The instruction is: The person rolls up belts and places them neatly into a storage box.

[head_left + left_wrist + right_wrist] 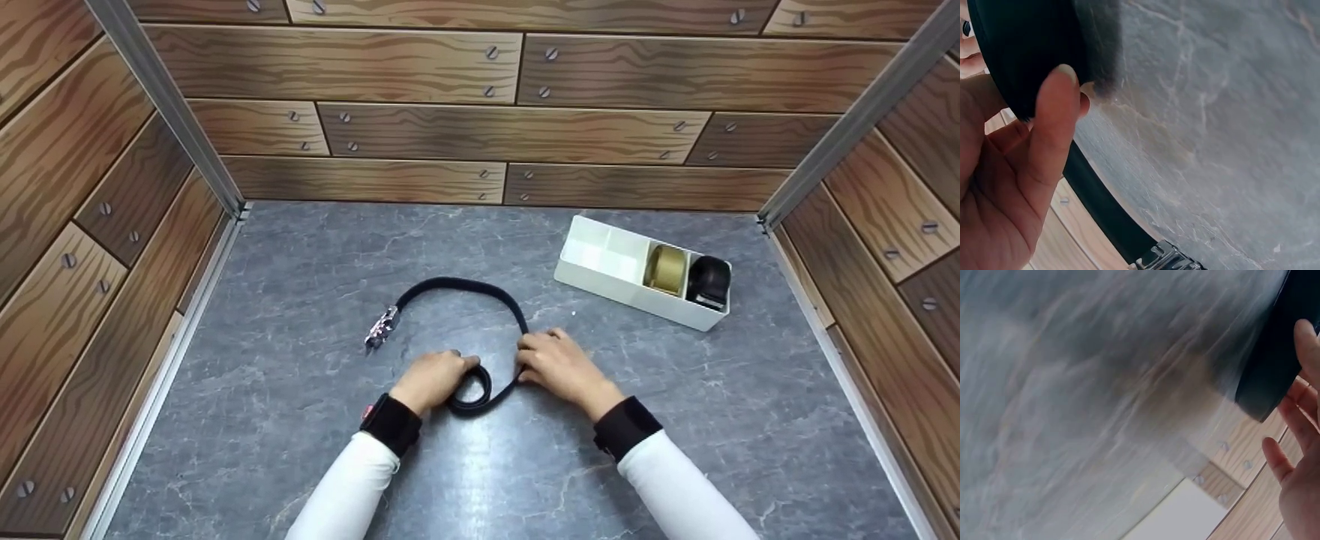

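Observation:
A black belt (465, 284) with a shiny silver buckle (382, 328) curves over the grey surface. Its end near me is wound into a small coil (487, 384) standing on edge. My left hand (431, 379) pinches this coil; in the left wrist view the thumb (1057, 121) lies along the strap's inner or outer face, fingers behind. My right hand (561, 369) holds the strap farther along, on the right of the curve, between thumb and fingers, as the right wrist view shows on the strap (1272, 363). The buckle end lies free at the far left.
A white divided box (634, 295) stands at the back right, with a gold roll (666, 270) and a black roll (709, 281) in its right compartments. Wood-patterned walls (420, 131) with metal edge strips enclose the surface at the back and both sides.

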Action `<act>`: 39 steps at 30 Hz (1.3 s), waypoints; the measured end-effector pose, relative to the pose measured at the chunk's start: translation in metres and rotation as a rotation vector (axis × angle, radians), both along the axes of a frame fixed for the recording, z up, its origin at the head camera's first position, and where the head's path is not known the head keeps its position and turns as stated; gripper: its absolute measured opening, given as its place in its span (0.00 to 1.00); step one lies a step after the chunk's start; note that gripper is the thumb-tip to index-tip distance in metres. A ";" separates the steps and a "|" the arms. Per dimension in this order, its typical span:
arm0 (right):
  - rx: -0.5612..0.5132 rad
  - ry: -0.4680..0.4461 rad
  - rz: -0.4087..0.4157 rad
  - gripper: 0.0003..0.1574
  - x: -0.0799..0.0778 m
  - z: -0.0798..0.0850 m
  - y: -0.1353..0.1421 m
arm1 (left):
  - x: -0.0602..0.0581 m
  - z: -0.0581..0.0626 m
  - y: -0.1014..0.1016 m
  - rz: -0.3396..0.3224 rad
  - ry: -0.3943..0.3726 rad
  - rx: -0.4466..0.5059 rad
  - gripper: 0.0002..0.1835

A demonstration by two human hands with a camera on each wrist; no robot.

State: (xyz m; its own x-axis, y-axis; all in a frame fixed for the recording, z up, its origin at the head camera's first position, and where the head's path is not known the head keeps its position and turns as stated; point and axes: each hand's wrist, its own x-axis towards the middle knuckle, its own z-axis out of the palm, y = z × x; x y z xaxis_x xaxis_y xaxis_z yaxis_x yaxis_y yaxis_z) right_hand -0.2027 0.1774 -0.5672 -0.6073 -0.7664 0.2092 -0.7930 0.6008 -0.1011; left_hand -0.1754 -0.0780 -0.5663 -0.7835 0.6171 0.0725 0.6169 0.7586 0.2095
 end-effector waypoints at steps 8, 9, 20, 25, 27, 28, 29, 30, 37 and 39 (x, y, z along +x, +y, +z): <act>0.052 0.075 0.185 0.32 0.007 -0.002 -0.021 | -0.002 -0.001 -0.001 -0.002 -0.004 -0.028 0.09; 0.057 0.073 0.205 0.32 0.008 -0.003 -0.023 | -0.002 -0.002 -0.001 0.001 0.004 -0.027 0.08; -0.067 -0.030 0.275 0.09 0.005 -0.002 -0.039 | -0.002 -0.009 -0.002 0.097 -0.005 0.109 0.07; -0.140 -0.334 0.018 0.07 0.008 0.001 -0.041 | -0.001 -0.007 -0.001 0.191 -0.028 0.115 0.08; -0.167 -0.394 -0.064 0.09 0.008 0.002 -0.041 | -0.001 -0.007 -0.001 0.217 -0.028 0.112 0.08; -0.168 -0.387 -0.062 0.09 0.008 0.002 -0.040 | -0.002 -0.007 -0.001 0.224 -0.031 0.112 0.08; -0.153 -0.342 -0.021 0.09 0.007 0.002 -0.038 | -0.002 -0.006 -0.001 0.228 -0.033 0.111 0.07; -0.139 -0.287 0.018 0.08 0.006 0.002 -0.036 | -0.003 -0.006 -0.001 0.230 -0.032 0.111 0.06; -0.120 0.021 0.138 0.24 -0.003 -0.001 -0.010 | -0.009 -0.006 -0.003 0.227 -0.009 0.136 0.08; -0.116 0.017 0.123 0.24 -0.004 -0.003 -0.007 | -0.010 -0.006 -0.002 0.213 0.006 0.138 0.08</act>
State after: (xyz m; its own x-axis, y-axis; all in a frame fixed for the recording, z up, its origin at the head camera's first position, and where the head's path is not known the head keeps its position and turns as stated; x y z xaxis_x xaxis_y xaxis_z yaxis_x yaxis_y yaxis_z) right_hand -0.2068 0.1702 -0.5697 -0.5060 -0.8049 0.3100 -0.8620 0.4843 -0.1497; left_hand -0.1853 -0.0797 -0.5719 -0.8941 0.4221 0.1499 0.4478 0.8360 0.3172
